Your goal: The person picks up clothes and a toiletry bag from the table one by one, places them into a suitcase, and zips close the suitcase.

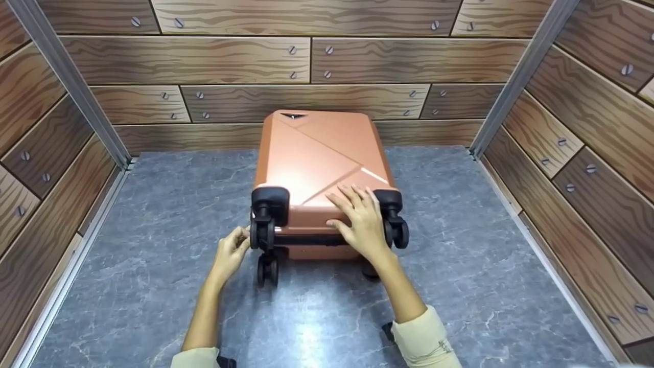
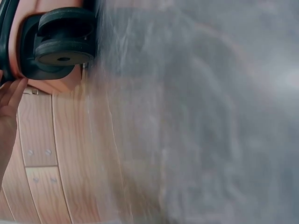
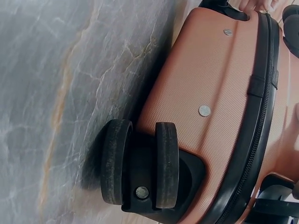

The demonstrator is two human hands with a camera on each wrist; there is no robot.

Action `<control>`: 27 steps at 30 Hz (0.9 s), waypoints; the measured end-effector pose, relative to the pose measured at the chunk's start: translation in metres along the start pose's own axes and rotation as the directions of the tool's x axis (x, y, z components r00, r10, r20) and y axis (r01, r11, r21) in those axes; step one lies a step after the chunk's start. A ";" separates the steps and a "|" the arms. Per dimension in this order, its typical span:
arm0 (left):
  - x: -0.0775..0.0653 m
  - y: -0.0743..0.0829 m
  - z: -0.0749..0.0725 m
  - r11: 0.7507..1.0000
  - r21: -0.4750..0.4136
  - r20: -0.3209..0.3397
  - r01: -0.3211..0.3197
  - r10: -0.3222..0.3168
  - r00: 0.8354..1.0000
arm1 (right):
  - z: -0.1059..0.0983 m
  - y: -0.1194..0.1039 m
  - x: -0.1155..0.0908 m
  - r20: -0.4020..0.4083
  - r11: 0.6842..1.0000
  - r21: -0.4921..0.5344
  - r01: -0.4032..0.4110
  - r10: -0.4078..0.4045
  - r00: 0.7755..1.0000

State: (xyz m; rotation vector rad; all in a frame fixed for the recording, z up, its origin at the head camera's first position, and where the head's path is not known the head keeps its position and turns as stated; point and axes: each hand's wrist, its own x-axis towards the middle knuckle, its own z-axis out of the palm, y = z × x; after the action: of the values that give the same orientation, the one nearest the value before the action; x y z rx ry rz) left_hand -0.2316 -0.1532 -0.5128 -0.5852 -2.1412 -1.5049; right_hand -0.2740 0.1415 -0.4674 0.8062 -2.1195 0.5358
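An orange hard-shell suitcase [image 1: 322, 148] lies flat on the floor, its black double wheels [image 1: 262, 232] facing me. My left hand [image 1: 231, 253] is at its near left corner, thumb and fingers pinching at the side seam just behind a wheel. In the right wrist view, the fingertips [image 3: 257, 5] of that hand meet a small metallic zipper pull [image 3: 267, 10] at the far end of the black zipper [image 3: 259, 135]. My right hand [image 1: 363, 225] rests with spread fingers on the upper shell, near the right wheel. The left wrist view shows my left hand [image 2: 7, 116] against the shell's edge.
Grey marble-patterned floor [image 1: 153, 266] surrounds the suitcase. Wood-patterned walls [image 1: 245, 61] with metal corner posts [image 1: 76, 76] stand at the back and both sides; the suitcase's far end is close to the back wall.
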 end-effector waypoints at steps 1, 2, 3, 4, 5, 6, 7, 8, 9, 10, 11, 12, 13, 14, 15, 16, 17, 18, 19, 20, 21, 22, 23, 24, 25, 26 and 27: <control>0.001 -0.001 0.000 0.999 -0.032 0.004 0.024 -0.024 1.000 | 0.000 0.001 0.000 -0.002 1.000 0.000 0.000 0.000 1.000; 0.002 -0.002 0.000 0.997 -0.060 0.007 0.047 -0.047 0.999 | -0.001 0.001 0.001 -0.004 1.000 0.000 0.001 -0.001 1.000; 0.002 -0.004 0.000 0.994 -0.084 0.009 0.065 -0.065 0.998 | -0.001 0.002 0.001 -0.006 1.000 -0.001 0.002 -0.002 1.000; 0.003 -0.005 0.000 0.990 -0.111 0.009 0.085 -0.084 0.996 | -0.001 0.002 0.001 -0.009 1.000 -0.001 0.003 -0.003 1.000; 0.003 -0.007 0.001 0.985 -0.139 0.008 0.100 -0.100 0.995 | -0.001 0.002 0.001 -0.014 1.000 0.000 0.003 -0.003 1.000; 0.003 -0.009 0.001 0.980 -0.166 0.003 0.113 -0.114 0.994 | -0.001 0.002 0.000 -0.019 1.000 -0.001 0.006 -0.006 1.000; 0.003 -0.012 0.001 0.973 -0.195 -0.004 0.120 -0.124 0.992 | 0.000 0.002 0.000 -0.020 1.000 -0.002 0.006 -0.007 1.000; 0.003 -0.015 0.001 0.960 -0.242 -0.013 0.138 -0.146 0.989 | 0.000 0.002 0.000 -0.021 1.000 -0.002 0.007 -0.007 1.000; 0.003 -0.019 0.001 0.940 -0.305 -0.021 0.155 -0.169 0.985 | 0.000 0.002 -0.001 -0.020 1.000 -0.001 0.006 -0.006 1.000; 0.003 -0.024 0.002 0.912 -0.373 -0.027 0.168 -0.192 0.981 | 0.000 0.002 -0.001 -0.021 1.000 0.000 0.006 -0.006 1.000; 0.003 -0.029 0.002 0.883 -0.434 -0.031 0.180 -0.214 0.976 | 0.000 0.001 -0.001 -0.021 1.000 0.000 0.007 -0.007 1.000; 0.003 -0.034 0.003 0.852 -0.491 -0.041 0.184 -0.234 0.971 | 0.000 0.001 -0.001 -0.016 1.000 -0.001 0.008 -0.008 1.000; 0.002 -0.039 0.003 0.823 -0.534 -0.048 0.192 -0.257 0.965 | 0.000 0.000 -0.001 -0.012 1.000 0.000 0.008 -0.008 1.000; 0.001 -0.043 0.003 0.799 -0.566 -0.056 0.201 -0.280 0.958 | 0.000 -0.001 -0.002 -0.009 1.000 0.003 0.008 -0.008 1.000; 0.000 -0.047 0.004 0.788 -0.580 -0.062 0.204 -0.293 0.954 | 0.001 -0.002 -0.003 -0.009 1.000 0.005 0.006 -0.006 1.000; 0.000 -0.050 0.005 0.788 -0.579 -0.070 0.210 -0.304 0.950 | 0.001 -0.002 -0.003 -0.010 1.000 0.006 0.004 -0.004 1.000; 0.000 -0.051 0.006 0.789 -0.576 -0.081 0.216 -0.318 0.945 | 0.000 -0.002 -0.003 -0.010 1.000 0.007 0.001 -0.001 1.000; 0.001 -0.052 0.008 0.791 -0.570 -0.094 0.222 -0.331 0.939 | 0.000 -0.002 -0.003 -0.009 1.000 0.007 -0.003 0.003 1.000; 0.002 -0.053 0.009 0.794 -0.562 -0.104 0.233 -0.347 0.932 | 0.000 -0.001 -0.003 -0.010 1.000 0.009 -0.008 0.008 1.000; 0.003 -0.053 0.010 0.797 -0.554 -0.117 0.240 -0.361 0.925 | 0.000 -0.001 -0.002 -0.010 1.000 0.011 -0.011 0.011 1.000; 0.005 -0.054 0.012 0.795 -0.555 -0.134 0.245 -0.376 0.917 | 0.000 -0.001 -0.002 -0.009 1.000 0.012 -0.012 0.012 1.000; 0.006 -0.054 0.013 0.791 -0.559 -0.150 0.250 -0.393 0.907 | 0.000 0.000 -0.001 -0.006 1.000 0.013 -0.012 0.012 1.000; 0.007 -0.054 0.014 0.788 -0.561 -0.166 0.253 -0.407 0.898 | 0.000 0.000 -0.001 -0.004 1.000 0.013 -0.012 0.012 1.000; 0.008 -0.053 0.015 0.787 -0.560 -0.179 0.258 -0.419 0.890 | 0.000 0.000 -0.001 -0.002 1.000 0.015 -0.012 0.012 1.000; 0.009 -0.052 0.016 0.789 -0.557 -0.190 0.260 -0.426 0.884 | 0.000 0.000 -0.001 -0.004 1.000 0.015 -0.012 0.012 1.000; 0.009 -0.050 0.016 0.792 -0.553 -0.197 0.259 -0.426 0.883 | 0.001 0.000 -0.001 -0.004 1.000 0.016 -0.012 0.012 1.000; 0.009 -0.047 0.015 0.791 -0.555 -0.203 0.257 -0.428 0.880 | 0.001 0.000 -0.001 -0.004 1.000 0.017 -0.012 0.012 1.000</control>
State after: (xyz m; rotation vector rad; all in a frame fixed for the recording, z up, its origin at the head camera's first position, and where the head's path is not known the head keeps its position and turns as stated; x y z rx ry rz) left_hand -0.2679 -0.1525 -0.5475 -0.0784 -1.6433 -2.2379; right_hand -0.2739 0.1411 -0.4688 0.8017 -2.1196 0.5617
